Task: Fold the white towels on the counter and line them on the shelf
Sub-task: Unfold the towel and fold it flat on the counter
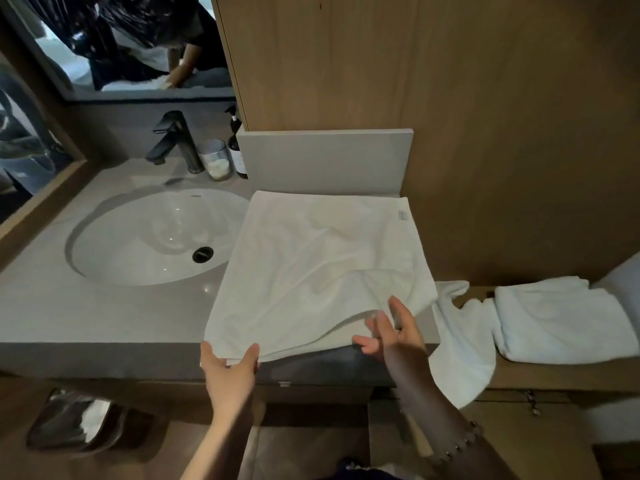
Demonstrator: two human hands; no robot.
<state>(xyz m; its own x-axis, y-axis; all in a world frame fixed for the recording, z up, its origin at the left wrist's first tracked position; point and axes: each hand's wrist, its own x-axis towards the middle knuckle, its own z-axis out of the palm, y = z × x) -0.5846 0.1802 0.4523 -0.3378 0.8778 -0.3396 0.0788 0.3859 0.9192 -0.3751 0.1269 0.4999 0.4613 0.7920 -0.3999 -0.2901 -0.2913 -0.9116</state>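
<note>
Setting: bathroom vanity with a grey counter [104, 306], wood panelling behind and to the right.
Mirror [131, 46]: at 11 o'clock, showing a reflected arm over white cloth.
Bin [79, 420]: at 7 o'clock under the counter, lined with clear plastic.
Sink [156, 233]: oval white basin at 9 o'clock, dark drain near its right side.
Tap [173, 140]: black, behind the basin, with a glass [215, 159] and a dark pump bottle [237, 143] just to its right.
Left hand [230, 367]: at 6 o'clock, fingers closed in a pinch on the near left corner of the spread towel.
Spread towel [318, 258]: white, lying open and creased on the counter, centre frame, near edge lifted.
Right hand [388, 330]: at 5 o'clock, fingers loosely curled, gripping the raised near right edge.
Loose towel [460, 348]: draped off the counter end toward the shelf.
Shelf [554, 375]: lower wooden ledge at 3 o'clock.
Folded towel [561, 317]: resting on the shelf.
</note>
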